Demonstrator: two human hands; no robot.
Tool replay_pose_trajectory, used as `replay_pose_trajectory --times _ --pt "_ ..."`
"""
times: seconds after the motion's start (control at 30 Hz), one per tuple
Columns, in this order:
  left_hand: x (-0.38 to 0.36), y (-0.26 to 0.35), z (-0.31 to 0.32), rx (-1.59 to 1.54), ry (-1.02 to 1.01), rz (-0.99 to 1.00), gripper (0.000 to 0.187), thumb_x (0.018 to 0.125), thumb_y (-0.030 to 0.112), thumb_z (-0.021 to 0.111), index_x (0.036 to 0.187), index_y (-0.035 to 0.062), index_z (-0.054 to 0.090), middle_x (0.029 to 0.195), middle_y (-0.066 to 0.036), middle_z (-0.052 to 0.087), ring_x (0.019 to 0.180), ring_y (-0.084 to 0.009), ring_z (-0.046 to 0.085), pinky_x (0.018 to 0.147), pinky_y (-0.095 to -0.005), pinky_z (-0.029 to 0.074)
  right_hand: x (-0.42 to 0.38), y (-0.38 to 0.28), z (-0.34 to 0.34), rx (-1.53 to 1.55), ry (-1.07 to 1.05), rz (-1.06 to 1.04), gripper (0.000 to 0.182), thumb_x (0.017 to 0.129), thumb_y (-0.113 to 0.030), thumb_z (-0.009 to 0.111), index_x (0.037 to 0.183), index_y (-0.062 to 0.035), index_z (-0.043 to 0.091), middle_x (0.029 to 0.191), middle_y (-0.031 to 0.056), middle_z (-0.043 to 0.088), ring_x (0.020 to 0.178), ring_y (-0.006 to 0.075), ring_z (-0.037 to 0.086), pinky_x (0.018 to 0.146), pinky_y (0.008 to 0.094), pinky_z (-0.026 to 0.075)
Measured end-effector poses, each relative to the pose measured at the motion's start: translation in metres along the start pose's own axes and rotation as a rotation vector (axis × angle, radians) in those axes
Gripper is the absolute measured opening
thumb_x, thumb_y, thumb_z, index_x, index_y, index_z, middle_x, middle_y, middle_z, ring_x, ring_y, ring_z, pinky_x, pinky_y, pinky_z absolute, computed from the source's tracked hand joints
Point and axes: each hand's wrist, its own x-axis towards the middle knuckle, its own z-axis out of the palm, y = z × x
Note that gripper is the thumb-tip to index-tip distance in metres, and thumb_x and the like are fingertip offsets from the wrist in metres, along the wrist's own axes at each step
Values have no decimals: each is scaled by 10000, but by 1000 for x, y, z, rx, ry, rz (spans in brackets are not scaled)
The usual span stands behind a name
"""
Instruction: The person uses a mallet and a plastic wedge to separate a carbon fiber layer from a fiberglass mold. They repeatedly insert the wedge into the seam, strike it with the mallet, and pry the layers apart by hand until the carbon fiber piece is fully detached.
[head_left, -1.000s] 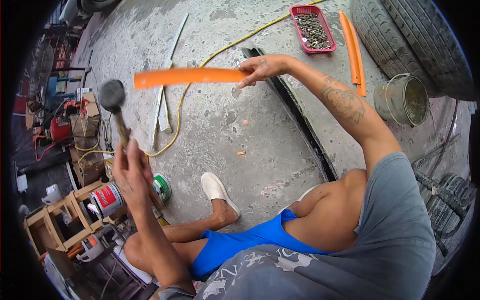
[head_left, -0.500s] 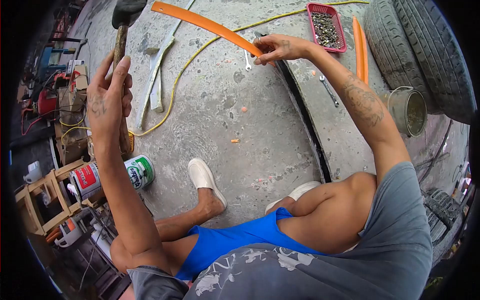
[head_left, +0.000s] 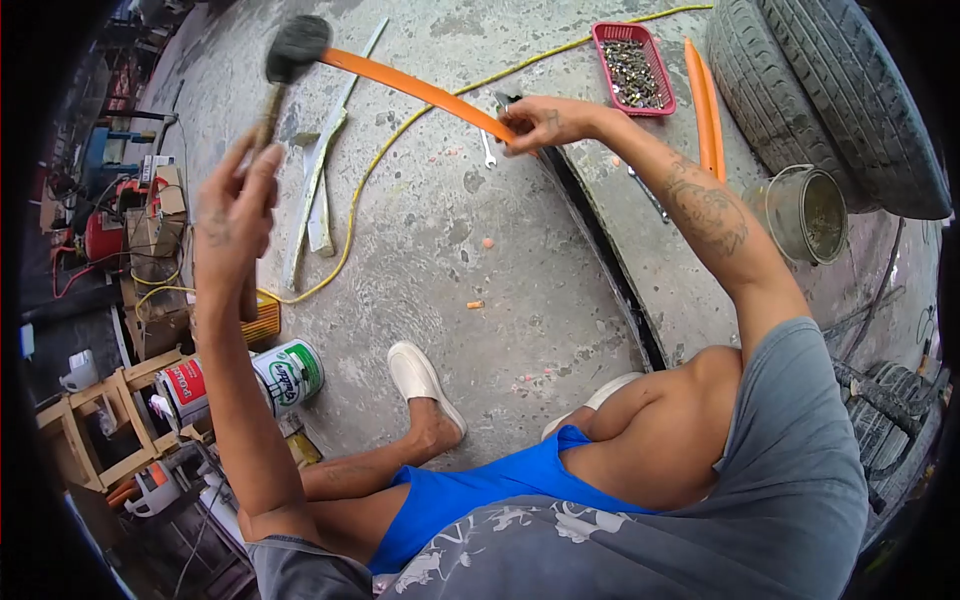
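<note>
My left hand (head_left: 238,205) is wrapped round the wooden handle of a mallet with a black head (head_left: 297,50), raised on the left and slightly blurred. Next to that head, in this view, is the far end of a curved orange strip (head_left: 425,93). My right hand (head_left: 548,125) pinches the strip's near end between thumb and fingers, right at the top end of a long black channel-like bar (head_left: 605,243). The bar runs down across the floor toward my right foot. A wrench (head_left: 489,150) lies just left of my right hand.
A pink basket (head_left: 635,70) of small metal parts stands beyond my right hand, near orange strips (head_left: 704,110), large tires (head_left: 850,90) and a metal bucket (head_left: 808,215). A yellow hose (head_left: 362,185) crosses the floor. Paint cans (head_left: 290,372) and a wooden frame (head_left: 95,425) stand left.
The mallet has swung down and to the right with my left hand, its head now beside the strip's far end. My right hand keeps its hold on the strip; the view has shifted slightly.
</note>
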Motion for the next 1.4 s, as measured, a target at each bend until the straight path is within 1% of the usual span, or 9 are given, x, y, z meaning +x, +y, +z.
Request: replay_pose_trajectory --times 0.3,0.47,0.6,0.73,0.87,0.93,1.0,1.1,1.4 --pt "6 10 4 -29 -75 12 463 985 302 617 1362 42 558 608 48 457 437 -14 375 361 -210 283 4 -14 -9 -19 90 -33 544 764 -485 798 986 -1 683 813 79 682 744 185 614 711 316 483" --pt "14 5 4 -42 106 89 458 989 291 610 1374 50 552 608 43 459 435 -16 373 361 -211 285 11 -21 -11 -144 76 -41 462 800 -408 783 957 13 672 846 94 705 778 173 646 730 306 503" --pt "21 2 -4 -11 -76 18 440 989 294 607 1350 47 565 632 40 475 436 -21 381 368 -205 293 14 -20 -9 -154 98 -52 445 786 -364 795 970 19 662 847 96 698 780 183 650 765 312 515" --pt "25 2 0 -52 40 54 462 986 307 611 1361 43 552 638 38 477 449 -16 388 377 -192 293 12 -14 -4 -133 149 -111 479 768 -426 793 904 10 649 773 89 642 714 197 591 682 342 467" --pt "17 -2 5 21 -123 35 474 983 312 612 1362 35 546 629 41 473 456 -18 399 375 -204 306 13 -23 -4 -153 183 -94 528 767 -506 768 813 4 637 693 88 595 639 218 537 609 374 425" --pt "22 -2 1 -38 37 76 469 982 299 610 1357 25 547 632 40 481 460 -21 395 384 -218 316 14 -29 -3 -198 199 -117 537 780 -524 749 820 3 653 708 99 627 647 231 568 625 369 453" --pt "33 -20 3 -59 88 62 449 983 275 607 1353 25 554 632 43 476 458 -20 389 385 -218 314 8 -33 -3 -183 144 -59 565 800 -514 748 965 21 670 813 127 678 753 235 635 705 347 494" --pt "16 -5 14 75 -88 96 424 985 255 605 1337 24 556 621 55 442 452 -16 385 373 -203 290 11 -27 -2 -204 164 -94 568 801 -522 741 973 15 674 869 151 683 819 274 648 745 372 496" --pt "35 -26 18 12 -10 89 422 989 299 609 1336 66 554 627 57 450 439 -17 368 357 -206 271 21 -11 4 -317 343 -139 572 820 -542 709 1077 -34 650 1118 160 624 1117 329 569 927 406 460"
